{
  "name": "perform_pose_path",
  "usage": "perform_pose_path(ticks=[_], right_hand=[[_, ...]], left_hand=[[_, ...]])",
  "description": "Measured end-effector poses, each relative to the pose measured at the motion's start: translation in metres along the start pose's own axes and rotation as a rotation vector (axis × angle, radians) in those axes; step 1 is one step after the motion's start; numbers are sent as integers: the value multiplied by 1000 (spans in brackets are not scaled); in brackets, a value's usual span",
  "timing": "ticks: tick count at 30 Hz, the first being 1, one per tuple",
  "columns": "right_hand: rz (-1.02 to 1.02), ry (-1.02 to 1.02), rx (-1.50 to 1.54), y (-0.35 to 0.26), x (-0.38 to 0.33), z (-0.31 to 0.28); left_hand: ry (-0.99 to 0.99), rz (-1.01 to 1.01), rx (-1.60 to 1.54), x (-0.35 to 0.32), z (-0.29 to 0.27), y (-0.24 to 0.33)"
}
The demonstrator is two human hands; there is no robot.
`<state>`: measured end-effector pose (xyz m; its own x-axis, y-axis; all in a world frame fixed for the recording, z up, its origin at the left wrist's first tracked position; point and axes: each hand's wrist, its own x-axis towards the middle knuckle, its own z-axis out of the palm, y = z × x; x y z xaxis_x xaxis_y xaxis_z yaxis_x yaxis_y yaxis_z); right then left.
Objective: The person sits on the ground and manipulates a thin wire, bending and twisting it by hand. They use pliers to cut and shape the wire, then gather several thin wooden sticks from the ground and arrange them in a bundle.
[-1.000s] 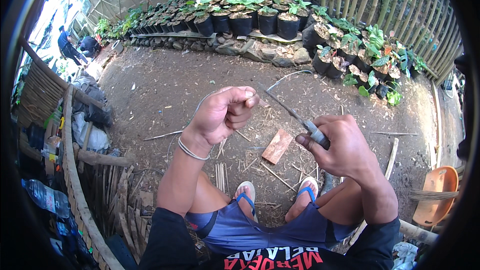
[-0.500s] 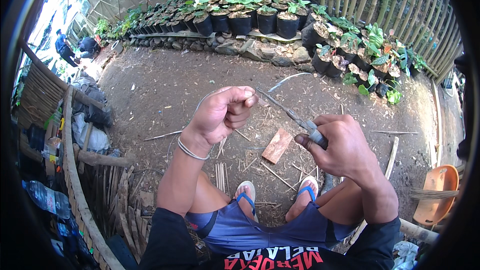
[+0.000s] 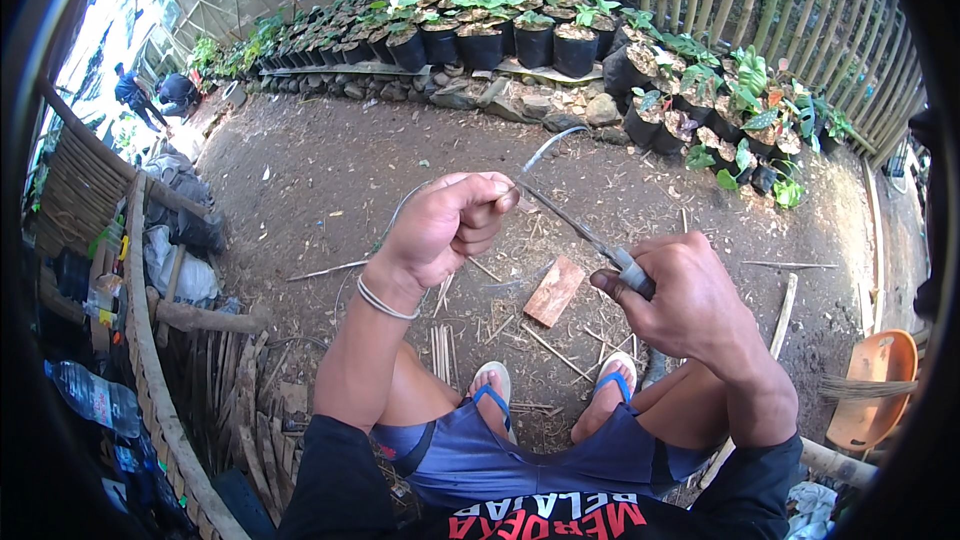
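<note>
My right hand is closed round the grey handle of a knife. Its narrow dark blade slants up and left to the fingertips of my left hand. That hand is closed in a pinch on a thin, pale, flexible strip. One end of the strip curves up and away beyond the blade's tip. A thin strand also loops down behind my left wrist; whether it is the same piece I cannot tell. The exact contact of blade and strip is too small to make out.
A flat reddish wooden block and several thin sticks lie on the soil by my feet. Black-bagged plants stand behind a stone edging. An orange basin is at right, a plastic bottle at left. Two people are far left.
The strip's curved end has swung up and to the left. The knife has turned slightly in my right hand, while my left hand stays almost still. A distant person has shifted a little.
</note>
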<state>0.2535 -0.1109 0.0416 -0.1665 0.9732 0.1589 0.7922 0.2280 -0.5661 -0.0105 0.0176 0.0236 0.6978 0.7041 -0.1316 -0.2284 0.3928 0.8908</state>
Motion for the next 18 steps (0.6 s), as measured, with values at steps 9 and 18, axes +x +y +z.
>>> perform_pose_path(ticks=[9, 18], right_hand=[[288, -136, 35, -20, 2, -7], [343, -159, 40, -19, 8, -9]], left_hand=[[206, 158, 180, 4, 20, -14], [304, 235, 292, 7, 27, -24]])
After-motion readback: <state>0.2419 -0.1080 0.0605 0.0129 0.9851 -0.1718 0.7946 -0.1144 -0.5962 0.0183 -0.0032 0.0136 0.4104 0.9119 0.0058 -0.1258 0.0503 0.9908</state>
